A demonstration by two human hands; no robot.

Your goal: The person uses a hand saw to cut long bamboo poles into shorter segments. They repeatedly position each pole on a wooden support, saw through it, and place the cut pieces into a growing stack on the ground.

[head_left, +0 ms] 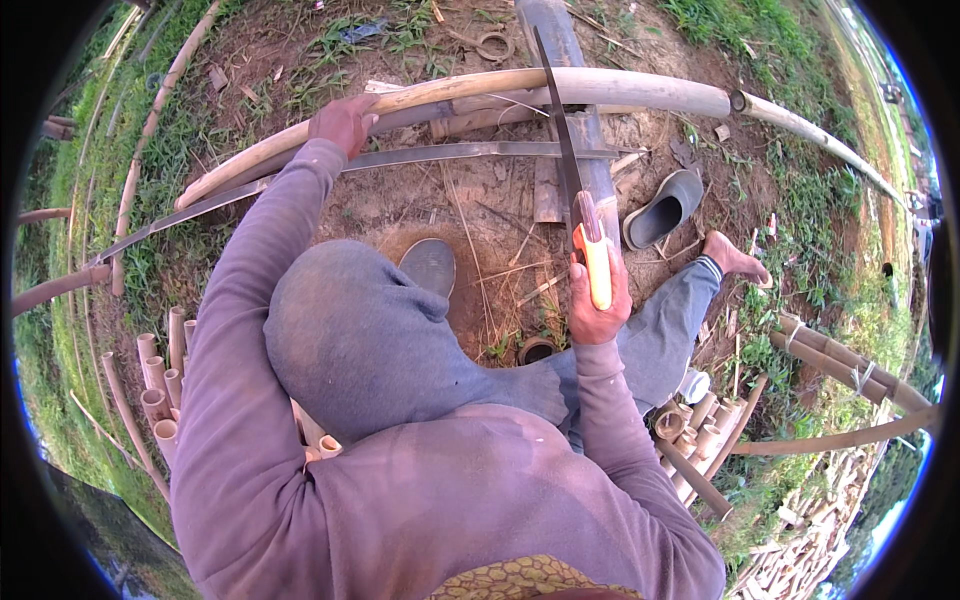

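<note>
My right hand [602, 305] is closed round the orange and yellow handle of a hand saw [566, 140]. The dark blade points away from me and crosses a long pale bamboo pole [640, 88], which lies from left to right in front of me. Farther left, my left hand [345, 124] rests over the same pole with its fingers wrapped round it. Under the pole, near the blade, a thick grey bamboo piece [590, 180] runs away from me. Whether the teeth have cut into the pole cannot be made out.
A long thin strip [430, 155] lies nearer than the pole. One dark slip-on shoe [663, 209] lies beside my bare foot [735, 258]. Short cut bamboo tubes [158, 405] stand at the left, and more bamboo tubes [700, 440] are bundled at the right. Bamboo scraps [815, 525] are heaped at lower right.
</note>
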